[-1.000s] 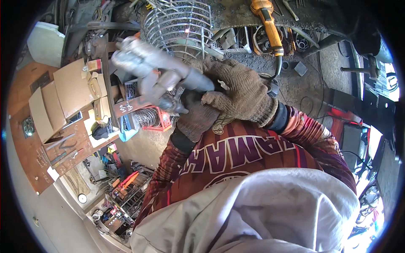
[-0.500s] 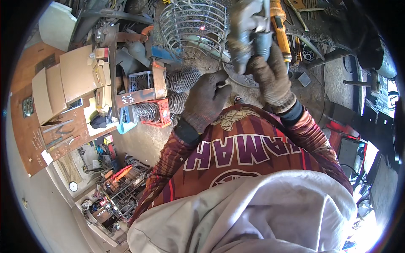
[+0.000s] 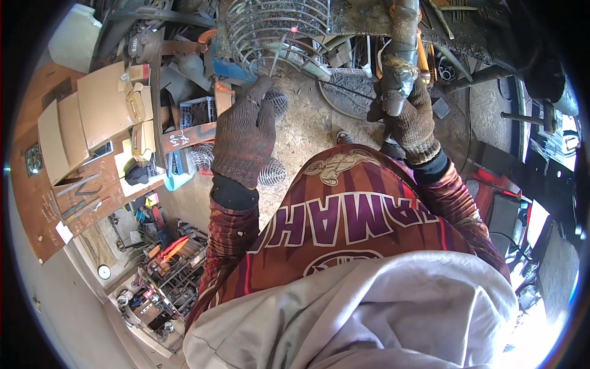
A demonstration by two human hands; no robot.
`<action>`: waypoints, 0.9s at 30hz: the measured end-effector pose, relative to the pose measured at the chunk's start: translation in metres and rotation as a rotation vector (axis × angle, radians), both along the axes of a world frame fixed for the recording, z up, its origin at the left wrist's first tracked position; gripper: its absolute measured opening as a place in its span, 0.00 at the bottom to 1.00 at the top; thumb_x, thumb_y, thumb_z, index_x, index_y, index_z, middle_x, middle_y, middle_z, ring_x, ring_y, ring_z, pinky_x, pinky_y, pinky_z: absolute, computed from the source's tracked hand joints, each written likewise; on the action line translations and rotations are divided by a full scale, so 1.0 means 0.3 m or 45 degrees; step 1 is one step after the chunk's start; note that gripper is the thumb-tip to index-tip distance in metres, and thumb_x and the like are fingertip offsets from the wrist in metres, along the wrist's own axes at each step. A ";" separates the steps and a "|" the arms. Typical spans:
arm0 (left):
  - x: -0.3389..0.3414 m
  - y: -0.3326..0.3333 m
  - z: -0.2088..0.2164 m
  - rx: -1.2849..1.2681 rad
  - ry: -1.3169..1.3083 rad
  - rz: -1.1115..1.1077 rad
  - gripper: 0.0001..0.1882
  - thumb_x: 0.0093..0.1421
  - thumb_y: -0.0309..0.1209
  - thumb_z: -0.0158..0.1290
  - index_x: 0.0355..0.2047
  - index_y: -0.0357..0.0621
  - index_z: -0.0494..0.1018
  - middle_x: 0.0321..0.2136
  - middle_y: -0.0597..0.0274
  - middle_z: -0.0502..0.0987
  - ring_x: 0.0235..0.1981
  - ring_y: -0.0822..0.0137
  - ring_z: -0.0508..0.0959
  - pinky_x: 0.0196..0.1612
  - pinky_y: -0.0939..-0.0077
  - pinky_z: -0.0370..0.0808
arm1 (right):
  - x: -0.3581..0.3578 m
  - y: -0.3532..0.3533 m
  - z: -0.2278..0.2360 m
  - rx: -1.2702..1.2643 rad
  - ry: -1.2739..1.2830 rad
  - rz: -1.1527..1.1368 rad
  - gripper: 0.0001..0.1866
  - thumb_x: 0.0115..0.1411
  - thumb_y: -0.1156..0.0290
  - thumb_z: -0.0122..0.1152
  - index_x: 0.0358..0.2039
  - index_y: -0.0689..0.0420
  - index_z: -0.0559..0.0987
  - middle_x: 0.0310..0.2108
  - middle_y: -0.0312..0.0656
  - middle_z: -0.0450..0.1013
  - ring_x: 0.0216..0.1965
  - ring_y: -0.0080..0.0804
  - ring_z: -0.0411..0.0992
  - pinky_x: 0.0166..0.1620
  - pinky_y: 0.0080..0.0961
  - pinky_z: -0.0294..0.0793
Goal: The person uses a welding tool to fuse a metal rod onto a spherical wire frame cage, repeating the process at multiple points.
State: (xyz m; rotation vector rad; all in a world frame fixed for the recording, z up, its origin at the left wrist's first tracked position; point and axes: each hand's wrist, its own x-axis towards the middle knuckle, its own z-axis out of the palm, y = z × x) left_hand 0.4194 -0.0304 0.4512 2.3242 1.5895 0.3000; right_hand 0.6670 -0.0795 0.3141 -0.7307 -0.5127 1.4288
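Grey cylindrical tool (image 3: 399, 67), between one and two o'clock, held lengthwise in the gloved right grip (image 3: 416, 123) at two o'clock and cut off by the top edge of the view. Closed around the lower part of it, by the look of things, with most of the fingers hidden behind the body (so no telling how tightly). At half past ten, left grip (image 3: 244, 138), also gloved, with fingers gathered together and pointing up to the lower bars of a wire cage (image 3: 279, 27) at twelve o'clock; impossible to tell whether closed on a bar or merely resting against one. Judging from this pose, likely a step of positioning, with tool and cage attended to at once. For the next move, probably a need for a firm right hold, a steady left one, and care around the yellow-orange tool (image 3: 422, 58) partly hidden behind, near the edge of the dark surface (image 3: 356, 21). As for looks: dull grey and worn toward twelve, shinier and silvery lower down, as if wrapped in tape or film, with a brownish, ragged band between; blunt at the end facing six.
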 end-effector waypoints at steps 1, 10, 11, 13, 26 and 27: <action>0.001 0.009 0.000 0.054 0.009 -0.032 0.17 0.64 0.27 0.50 0.54 0.43 0.71 0.43 0.45 0.78 0.42 0.47 0.81 0.43 0.60 0.78 | -0.006 -0.004 -0.007 0.001 0.038 0.001 0.27 0.58 0.65 0.68 0.55 0.60 0.71 0.36 0.42 0.75 0.28 0.34 0.78 0.31 0.30 0.82; 0.016 0.088 -0.046 0.110 0.178 -0.010 0.18 0.64 0.29 0.52 0.55 0.48 0.72 0.32 0.46 0.81 0.31 0.49 0.81 0.34 0.59 0.77 | -0.061 0.071 -0.099 0.089 -0.052 0.103 0.24 0.59 0.77 0.64 0.56 0.57 0.69 0.40 0.42 0.75 0.40 0.35 0.78 0.43 0.32 0.81; 0.003 0.090 -0.061 0.165 0.159 -0.056 0.18 0.64 0.30 0.52 0.55 0.48 0.72 0.31 0.46 0.80 0.30 0.49 0.81 0.33 0.59 0.77 | -0.080 0.093 -0.106 0.068 -0.012 0.083 0.24 0.59 0.77 0.63 0.56 0.57 0.70 0.41 0.41 0.75 0.41 0.33 0.77 0.43 0.31 0.81; -0.012 0.092 -0.071 0.237 0.141 -0.119 0.18 0.64 0.30 0.52 0.54 0.49 0.73 0.30 0.46 0.80 0.30 0.49 0.81 0.32 0.60 0.76 | -0.118 0.131 -0.120 0.023 0.065 0.040 0.23 0.60 0.78 0.62 0.56 0.56 0.70 0.42 0.40 0.75 0.42 0.28 0.76 0.44 0.28 0.80; -0.013 0.103 -0.113 0.365 -0.016 -0.117 0.13 0.64 0.30 0.52 0.49 0.48 0.75 0.36 0.47 0.80 0.35 0.46 0.81 0.39 0.59 0.78 | -0.233 0.248 -0.197 0.292 -0.286 -0.021 0.20 0.64 0.67 0.61 0.55 0.57 0.73 0.43 0.36 0.77 0.41 0.22 0.75 0.44 0.21 0.75; -0.013 0.101 -0.113 0.353 -0.009 -0.108 0.13 0.64 0.30 0.52 0.49 0.48 0.75 0.37 0.47 0.80 0.36 0.46 0.81 0.39 0.58 0.78 | -0.236 0.250 -0.183 0.269 -0.260 -0.002 0.20 0.64 0.67 0.61 0.55 0.58 0.73 0.44 0.37 0.77 0.43 0.23 0.75 0.46 0.22 0.75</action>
